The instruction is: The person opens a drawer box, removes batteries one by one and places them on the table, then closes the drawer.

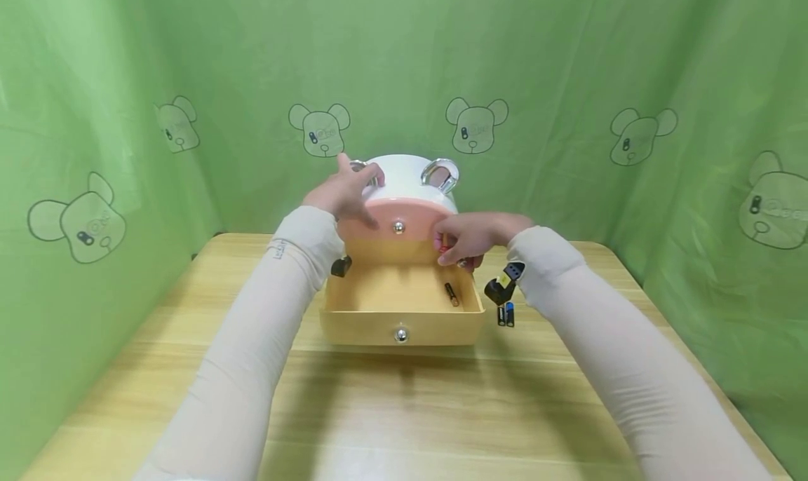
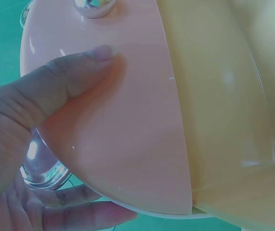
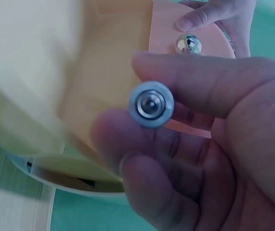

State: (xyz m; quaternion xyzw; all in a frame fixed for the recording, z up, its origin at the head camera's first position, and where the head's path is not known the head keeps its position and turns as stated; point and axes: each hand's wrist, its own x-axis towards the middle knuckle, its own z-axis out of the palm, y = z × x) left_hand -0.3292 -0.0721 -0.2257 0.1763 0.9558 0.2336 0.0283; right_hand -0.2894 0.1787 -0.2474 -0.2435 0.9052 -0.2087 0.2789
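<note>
A white storage box point(image 1: 399, 174) with silver ear-shaped handles stands upright on the table. Below its pink upper front point(image 1: 419, 216), the yellow drawer point(image 1: 360, 329) is pulled out towards me. My left hand point(image 1: 341, 192) is at the box's upper left, the thumb lying along the pink front and the other fingers extended past the curved rim beside the ear. Over the drawer's right side, my right hand point(image 1: 475, 235) pinches a small battery point(image 3: 151, 104) between thumb and fingers; its metal end faces the right wrist camera. One dark battery point(image 1: 451, 294) lies inside the drawer.
Two more batteries, a black one point(image 1: 501, 316) and a blue-topped one point(image 1: 510, 314), lie on the wooden table point(image 1: 404, 411) right of the drawer. Green curtains point(image 1: 391, 53) with bear-head drawings surround the table at the back and sides.
</note>
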